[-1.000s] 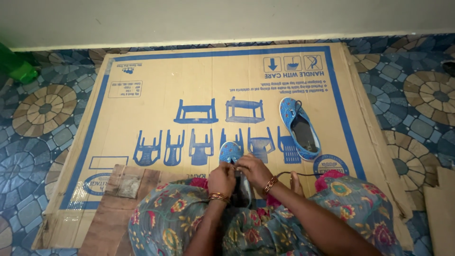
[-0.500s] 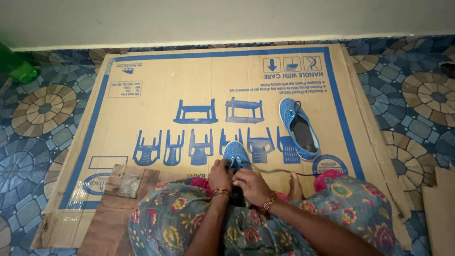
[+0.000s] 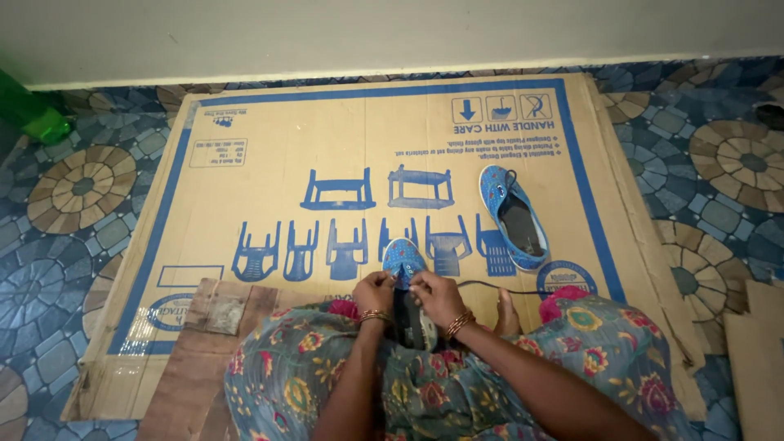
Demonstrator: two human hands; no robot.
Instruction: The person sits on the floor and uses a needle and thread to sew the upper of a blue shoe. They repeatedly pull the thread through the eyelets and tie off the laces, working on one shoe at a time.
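A blue patterned shoe [image 3: 404, 260] sits in front of my lap, toe pointing away. My left hand [image 3: 374, 291] grips its left side. My right hand [image 3: 436, 295] holds its right side, pinching a dark shoelace [image 3: 506, 287] that trails off to the right. A matching blue shoe [image 3: 513, 216] lies alone on the flattened cardboard box [image 3: 269, 139], to the right and a little farther away. Both wrists wear bangles, and my floral-clothed knees frame the hands.
A wooden board [image 3: 208, 343] lies at the cardboard's near left edge. A green bottle [image 3: 28, 110] rests at the far left by the wall. Patterned blue floor tiles [image 3: 727, 180] surround the cardboard. Another cardboard piece [image 3: 755, 359] sits at the right.
The held shoe and my hands have stayed in much the same spot. My right hand shifted back onto the shoe's right side, with the lace now stretched out to the right.
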